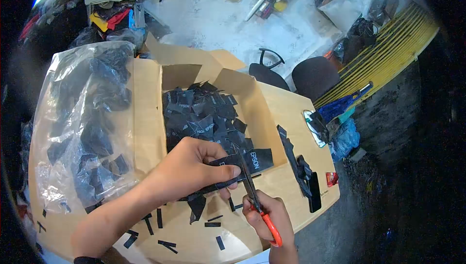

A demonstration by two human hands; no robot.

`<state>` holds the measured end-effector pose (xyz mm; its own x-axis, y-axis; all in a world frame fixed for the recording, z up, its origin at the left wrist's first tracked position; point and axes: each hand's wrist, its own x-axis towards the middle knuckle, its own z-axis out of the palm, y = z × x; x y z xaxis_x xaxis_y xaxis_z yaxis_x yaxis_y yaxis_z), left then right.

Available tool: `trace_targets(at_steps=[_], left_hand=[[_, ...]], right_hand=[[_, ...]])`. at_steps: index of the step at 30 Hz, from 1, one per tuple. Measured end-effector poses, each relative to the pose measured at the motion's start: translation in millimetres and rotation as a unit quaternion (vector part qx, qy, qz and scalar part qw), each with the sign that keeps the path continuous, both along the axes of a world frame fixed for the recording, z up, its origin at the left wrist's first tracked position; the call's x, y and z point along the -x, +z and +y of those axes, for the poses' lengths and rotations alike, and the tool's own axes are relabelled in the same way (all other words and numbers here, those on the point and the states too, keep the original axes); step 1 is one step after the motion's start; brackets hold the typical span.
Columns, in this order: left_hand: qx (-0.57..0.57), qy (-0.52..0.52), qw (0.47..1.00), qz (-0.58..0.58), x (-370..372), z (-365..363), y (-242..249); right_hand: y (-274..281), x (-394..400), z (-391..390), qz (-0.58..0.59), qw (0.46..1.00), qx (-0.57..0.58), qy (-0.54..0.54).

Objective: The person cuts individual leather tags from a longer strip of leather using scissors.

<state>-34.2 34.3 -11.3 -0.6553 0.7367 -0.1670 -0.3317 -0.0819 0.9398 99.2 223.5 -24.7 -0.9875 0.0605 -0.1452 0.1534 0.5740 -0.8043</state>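
Note:
My left hand [206,169] pinches a black fabric strip [261,159] printed with white EPSON lettering, thumb on top. In my right hand [269,213] are scissors [252,188] with red-orange handles, fingers wrapped round the grips. Their blades point up and away, crossing the strip between two printed labels, right beside my left thumb. Just beyond my hands stands an open cardboard box [259,106], holding a heap of black EPSON-printed pieces [196,113]. Part of the strip hangs below my left hand, over the table.
A clear plastic bag [87,123] with black pieces covers the table's left side. Small black offcuts [167,245] lie along the near edge. To the right are black strips [293,159], a phone [315,192] and a red packet [332,179]. Black chairs [315,78] stand beyond the table.

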Motion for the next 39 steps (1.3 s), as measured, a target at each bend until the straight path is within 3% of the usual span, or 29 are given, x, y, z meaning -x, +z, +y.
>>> trace_targets(at_steps=[39], left_hand=[[0.011,-0.003,1.0,0.01,0.0,0.0,0.4]], right_hand=[[-1.5,1.4,-8.3,0.034,0.998,-0.041,-0.027]])
